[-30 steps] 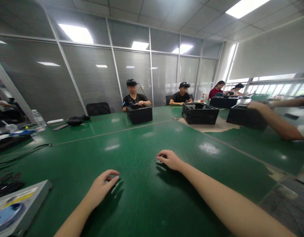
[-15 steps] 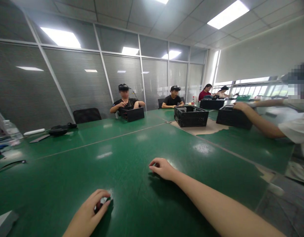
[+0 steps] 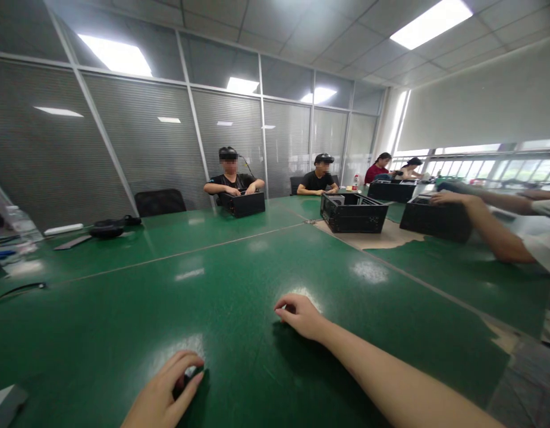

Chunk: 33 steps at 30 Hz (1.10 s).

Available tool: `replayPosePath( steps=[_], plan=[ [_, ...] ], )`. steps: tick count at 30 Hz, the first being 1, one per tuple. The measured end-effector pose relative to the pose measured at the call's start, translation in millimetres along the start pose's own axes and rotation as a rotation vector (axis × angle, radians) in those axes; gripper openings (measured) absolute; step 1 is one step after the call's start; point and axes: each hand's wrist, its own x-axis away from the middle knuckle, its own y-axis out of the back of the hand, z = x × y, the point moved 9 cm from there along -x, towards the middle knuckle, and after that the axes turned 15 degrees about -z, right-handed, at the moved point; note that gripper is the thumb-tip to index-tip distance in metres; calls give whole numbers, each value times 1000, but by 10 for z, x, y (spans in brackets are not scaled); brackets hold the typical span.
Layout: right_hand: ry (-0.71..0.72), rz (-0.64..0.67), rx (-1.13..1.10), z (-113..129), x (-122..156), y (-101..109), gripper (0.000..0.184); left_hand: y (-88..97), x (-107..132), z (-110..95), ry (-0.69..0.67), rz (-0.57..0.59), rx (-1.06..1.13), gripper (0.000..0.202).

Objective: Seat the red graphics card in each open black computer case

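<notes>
My left hand (image 3: pixel 165 389) rests low on the green table (image 3: pixel 239 267), its thumb and forefinger pinched over a small dark thing that I cannot make out. My right hand (image 3: pixel 299 315) lies further out on the table. Its fingers are curled under, and whatever is inside them is hidden. Both forearms reach in from the bottom edge.
Black open cases stand far across the table (image 3: pixel 244 204), at mid right (image 3: pixel 352 214) and at right (image 3: pixel 435 219), where a co-worker's arm (image 3: pixel 493 238) reaches in. Several people sit opposite. On the left are a water bottle (image 3: pixel 20 226), a black pouch (image 3: pixel 107 228), a cable (image 3: pixel 16 291) and a grey box corner (image 3: pixel 5 401).
The view swung right and up, so the grey box has mostly left the frame. My left hand drew back and closed into a pinch. My right hand stayed curled on the table.
</notes>
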Motion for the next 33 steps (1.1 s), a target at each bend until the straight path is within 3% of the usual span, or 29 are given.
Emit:
replayPosePath(
  steps=[5,10,14,20,33],
  plan=[
    [7,-26,23,18,-14,59,15,50,9,-86,-30,-43,-16,30],
    [62,-104,71,31,-25,154,15,153,27,-133,-46,-113,-266,36],
    [70,-141,126,-5,8,244,17,316,52,-15,19,-152,-467,48],
    [40,-161,180,-14,95,308,18,503,51,303,95,-146,-508,53],
    [150,-103,173,165,67,167,14,393,-108,493,111,-96,-436,40]
  ],
)
